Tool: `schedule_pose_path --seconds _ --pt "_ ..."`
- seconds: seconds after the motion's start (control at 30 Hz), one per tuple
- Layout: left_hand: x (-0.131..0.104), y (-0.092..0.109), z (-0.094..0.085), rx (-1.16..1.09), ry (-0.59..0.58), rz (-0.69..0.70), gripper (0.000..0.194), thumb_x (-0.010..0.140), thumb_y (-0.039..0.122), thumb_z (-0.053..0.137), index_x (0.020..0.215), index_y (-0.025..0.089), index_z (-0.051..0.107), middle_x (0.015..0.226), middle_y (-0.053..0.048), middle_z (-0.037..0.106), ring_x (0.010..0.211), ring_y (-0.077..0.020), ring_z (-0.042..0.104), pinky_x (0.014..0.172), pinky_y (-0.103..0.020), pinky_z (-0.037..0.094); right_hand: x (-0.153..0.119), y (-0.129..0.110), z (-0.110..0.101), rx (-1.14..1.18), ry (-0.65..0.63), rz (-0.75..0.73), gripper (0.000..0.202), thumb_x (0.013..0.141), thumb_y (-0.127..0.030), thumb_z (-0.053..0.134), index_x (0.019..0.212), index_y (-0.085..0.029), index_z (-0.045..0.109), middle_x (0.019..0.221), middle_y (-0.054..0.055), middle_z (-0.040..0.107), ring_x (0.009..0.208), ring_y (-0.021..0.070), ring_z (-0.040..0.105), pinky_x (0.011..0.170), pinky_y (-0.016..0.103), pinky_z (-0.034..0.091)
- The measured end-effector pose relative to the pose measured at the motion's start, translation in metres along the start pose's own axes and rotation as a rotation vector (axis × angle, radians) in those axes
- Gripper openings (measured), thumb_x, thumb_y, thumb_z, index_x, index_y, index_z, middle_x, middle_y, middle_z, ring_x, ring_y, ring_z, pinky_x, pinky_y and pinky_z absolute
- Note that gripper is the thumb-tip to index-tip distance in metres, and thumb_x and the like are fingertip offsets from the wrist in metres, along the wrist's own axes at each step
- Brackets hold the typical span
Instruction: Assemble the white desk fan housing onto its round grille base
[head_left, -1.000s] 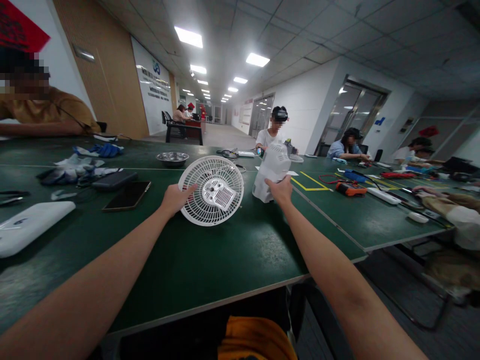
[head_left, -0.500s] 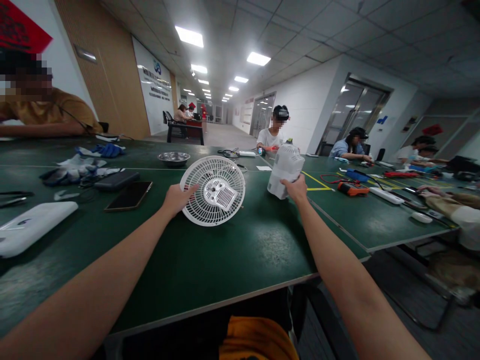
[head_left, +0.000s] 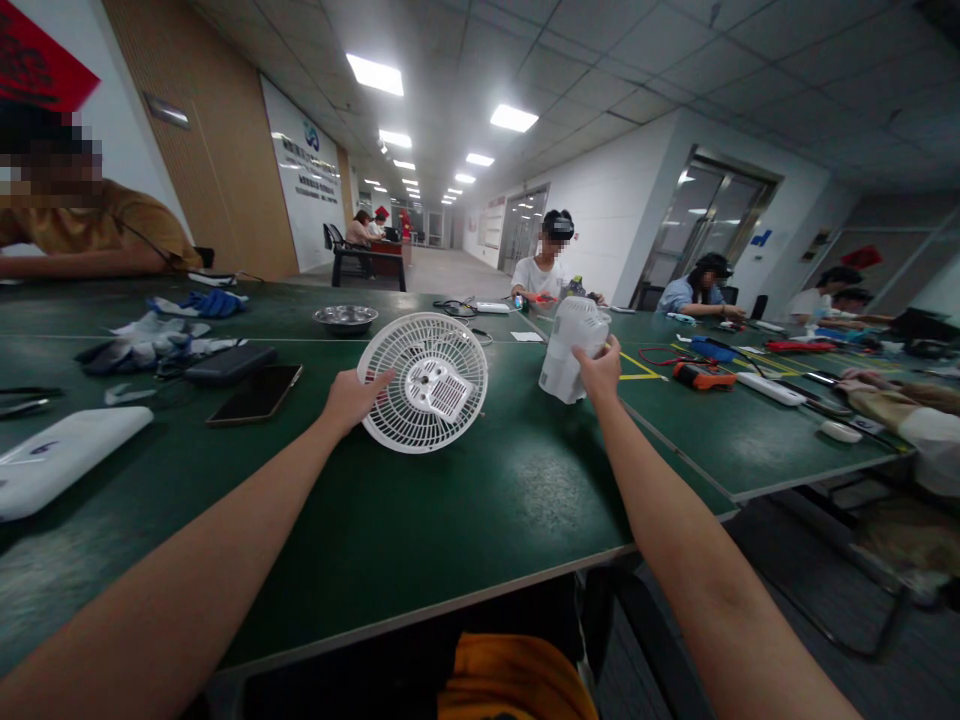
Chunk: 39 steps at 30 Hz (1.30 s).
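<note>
My left hand (head_left: 352,398) grips the left rim of a round white fan grille (head_left: 422,382), fingers curled over its edge. The grille is tilted up above the green table, with a slotted plate at its centre facing me. My right hand (head_left: 598,366) is closed around the right side of a white plastic housing (head_left: 568,350), which has slots along its top. The housing stands a little tilted, apart from the grille. Whether its lower edge touches the table I cannot tell.
Left on the green table (head_left: 450,540) lie a phone (head_left: 256,393), a dark case (head_left: 231,362), gloves (head_left: 142,342) and a white device (head_left: 71,460). A metal bowl (head_left: 345,319) is behind the grille. An orange multimeter (head_left: 703,376) lies right. Several people sit around the tables.
My right hand has shifted slightly right on the housing, and the housing has moved a little right and down. My left hand and the grille stay almost the same.
</note>
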<state>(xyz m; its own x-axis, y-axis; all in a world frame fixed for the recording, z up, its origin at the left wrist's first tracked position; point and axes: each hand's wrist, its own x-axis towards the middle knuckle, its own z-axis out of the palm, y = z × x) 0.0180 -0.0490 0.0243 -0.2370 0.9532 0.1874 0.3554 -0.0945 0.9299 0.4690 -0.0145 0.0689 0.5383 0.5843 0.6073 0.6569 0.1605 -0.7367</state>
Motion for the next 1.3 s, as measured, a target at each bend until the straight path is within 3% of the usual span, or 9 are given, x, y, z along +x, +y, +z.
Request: schedule_pose_path --seconds 0.13,0.37,0.8,1.1,1.3 --pt "0.000 0.001 0.000 -0.010 0.002 -0.011 0.038 0.075 0.046 0.073 0.095 0.013 0.073 0.084 -0.011 0.077 0.070 -0.0254 0.073 0.064 -0.035 0.058 0.001 -0.003 -0.001 0.077 0.043 -0.006 0.080 0.068 -0.042 0.074 0.136 -0.011 0.047 0.125 0.017 0.061 0.109 0.0260 0.060 0.099 0.040 0.045" --pt "0.002 -0.001 -0.002 0.045 -0.005 0.003 0.041 0.074 0.051 0.073 0.091 0.014 0.073 0.080 -0.011 0.076 0.070 -0.0271 0.073 0.065 -0.036 0.057 0.002 -0.001 0.000 0.233 0.030 0.054 0.079 0.066 -0.038 0.075 0.135 -0.015 0.047 0.126 0.014 0.060 0.104 0.0232 0.061 0.091 0.036 0.048" --pt "0.002 -0.003 -0.003 0.057 -0.016 0.014 0.045 0.075 0.054 0.072 0.095 0.014 0.073 0.082 -0.011 0.076 0.071 -0.0274 0.073 0.064 -0.036 0.057 0.000 -0.003 -0.008 0.073 0.108 -0.044 0.074 0.068 -0.041 0.072 0.134 -0.016 0.047 0.129 0.014 0.057 0.115 0.0276 0.055 0.095 0.039 0.045" --pt "0.001 0.000 -0.001 0.078 0.021 0.025 0.039 0.074 0.050 0.073 0.089 0.014 0.074 0.078 -0.011 0.076 0.069 -0.0262 0.072 0.067 -0.036 0.057 0.001 -0.001 -0.010 0.042 0.127 -0.061 0.066 0.073 -0.048 0.067 0.129 -0.016 0.050 0.121 0.012 0.061 0.109 0.0268 0.058 0.094 0.040 0.045" --pt "0.000 0.002 -0.001 0.048 0.015 0.013 0.037 0.074 0.048 0.073 0.089 0.014 0.074 0.079 -0.010 0.076 0.068 -0.0259 0.072 0.065 -0.035 0.057 -0.009 -0.022 -0.020 -0.021 0.215 -0.278 0.077 0.071 -0.049 0.072 0.135 -0.016 0.047 0.125 0.013 0.059 0.110 0.0287 0.057 0.100 0.044 0.041"
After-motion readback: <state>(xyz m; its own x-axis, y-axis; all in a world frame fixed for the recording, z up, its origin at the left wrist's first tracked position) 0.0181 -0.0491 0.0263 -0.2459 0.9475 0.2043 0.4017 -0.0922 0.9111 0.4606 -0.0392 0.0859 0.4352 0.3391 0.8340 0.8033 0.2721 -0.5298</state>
